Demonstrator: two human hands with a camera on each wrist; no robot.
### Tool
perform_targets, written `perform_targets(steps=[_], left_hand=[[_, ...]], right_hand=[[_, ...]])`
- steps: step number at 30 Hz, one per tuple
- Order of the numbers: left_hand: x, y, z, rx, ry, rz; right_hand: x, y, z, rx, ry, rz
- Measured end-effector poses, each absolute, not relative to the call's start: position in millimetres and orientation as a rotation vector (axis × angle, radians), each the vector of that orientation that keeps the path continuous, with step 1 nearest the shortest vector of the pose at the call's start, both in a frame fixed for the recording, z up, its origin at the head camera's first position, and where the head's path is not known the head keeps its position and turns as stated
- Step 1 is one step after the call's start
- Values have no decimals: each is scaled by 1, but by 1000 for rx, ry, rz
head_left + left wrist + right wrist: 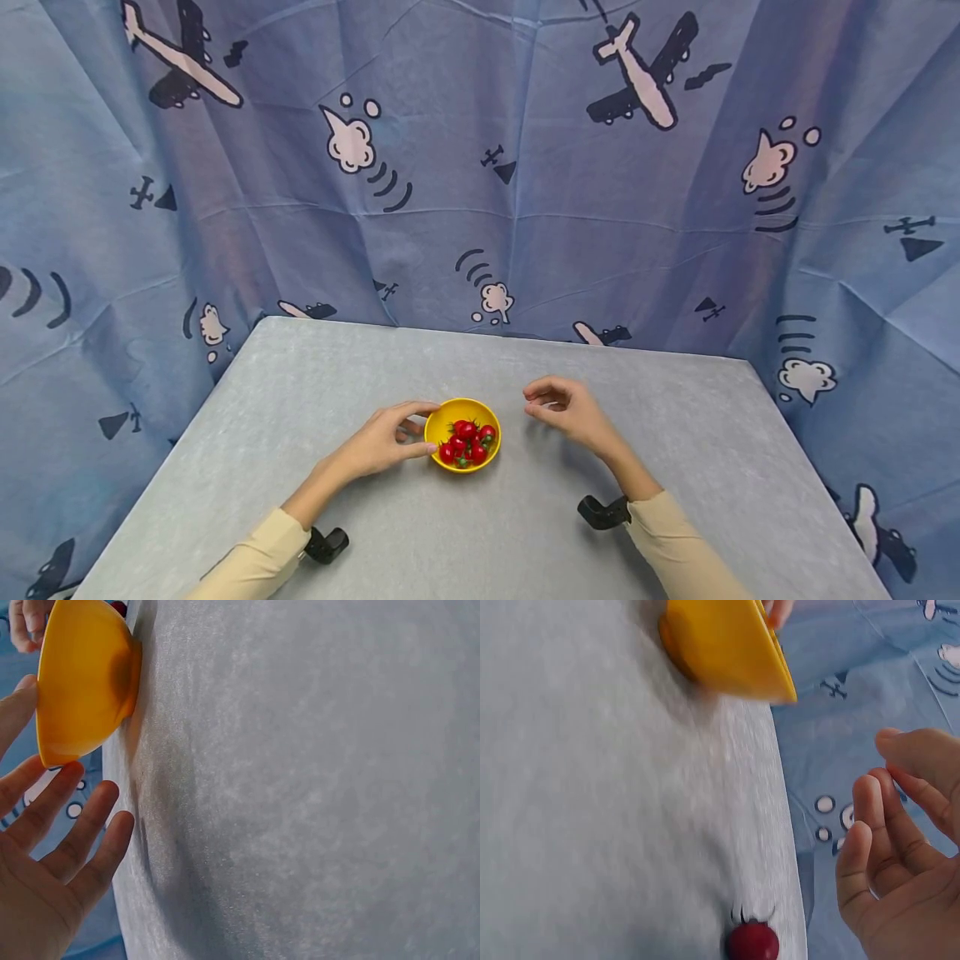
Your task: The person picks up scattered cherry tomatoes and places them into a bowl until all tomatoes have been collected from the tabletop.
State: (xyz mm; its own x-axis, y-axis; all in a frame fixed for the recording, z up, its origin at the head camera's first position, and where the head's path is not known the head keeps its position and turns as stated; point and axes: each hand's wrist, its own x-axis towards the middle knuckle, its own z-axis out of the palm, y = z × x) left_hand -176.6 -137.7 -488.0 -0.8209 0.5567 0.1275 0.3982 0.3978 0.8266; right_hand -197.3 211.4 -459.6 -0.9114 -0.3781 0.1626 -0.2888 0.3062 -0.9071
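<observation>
The yellow bowl (462, 413) sits on the grey table (675, 433) near its middle, holding a heap of red cherry tomatoes (467, 442). The left hand (382, 442) cups the bowl's left side — thumb and fingertips lie against the rim and wall, with the fingers only loosely bent. In the left wrist view those fingers (71, 825) are spread and nearly straight beside the bowl's outer wall (82, 682).

The right hand (566, 408) hovers just to the right of the bowl, apart from it, its fingers loosely curled and holding nothing. The right wrist view shows the curled fingers (870, 825) — and a single cherry tomato (753, 942) lying on the table near them, untouched.

Both forearms wear cream sleeves (675, 542) with black wrist mounts (600, 512). A blue cloth printed with aeroplanes (480, 167) hangs behind and around the table.
</observation>
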Motion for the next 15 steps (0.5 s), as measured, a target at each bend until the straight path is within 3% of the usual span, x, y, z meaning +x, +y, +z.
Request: perform_targets(steps=[15], left_hand=[[-176,-138,-488,853,2495,1372]], right_hand=[[-202,257,-468,-546,2534,-1725]])
